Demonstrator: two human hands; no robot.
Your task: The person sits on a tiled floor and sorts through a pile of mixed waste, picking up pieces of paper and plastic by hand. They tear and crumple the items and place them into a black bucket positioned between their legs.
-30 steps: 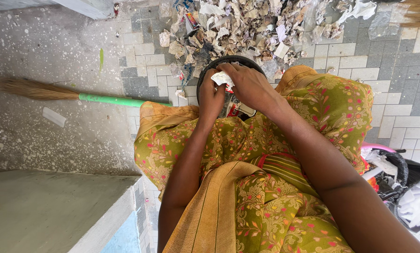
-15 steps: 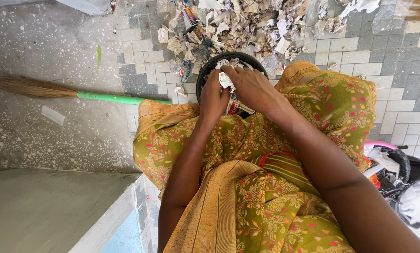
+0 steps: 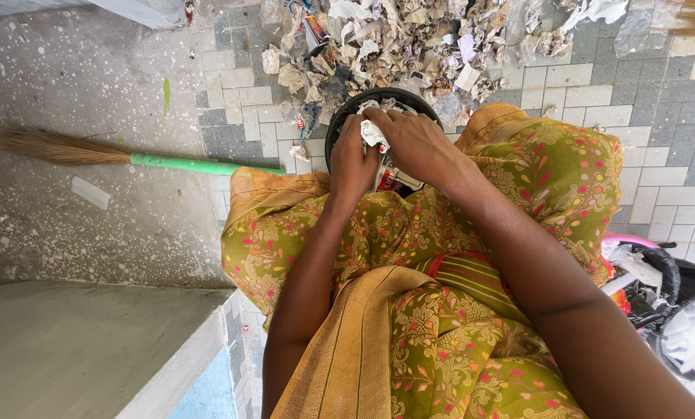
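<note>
Both hands press crumpled white paper (image 3: 373, 133) into a round black bin (image 3: 347, 116); left hand (image 3: 353, 164) and right hand (image 3: 419, 145) curl closed around it, beside a heap of torn scraps (image 3: 409, 39).

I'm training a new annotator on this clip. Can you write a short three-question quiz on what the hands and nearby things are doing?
1. True or false: both hands are over the round black container.
2. What lies on the ground left of the person? A) a mop B) a broom with a green handle C) a rake
3. What do the fingers press into the container?

Key:
1. True: the left hand and right hand meet over it.
2. B, the broom.
3. Crumpled white paper, like the paper scrap pile beyond.
</note>
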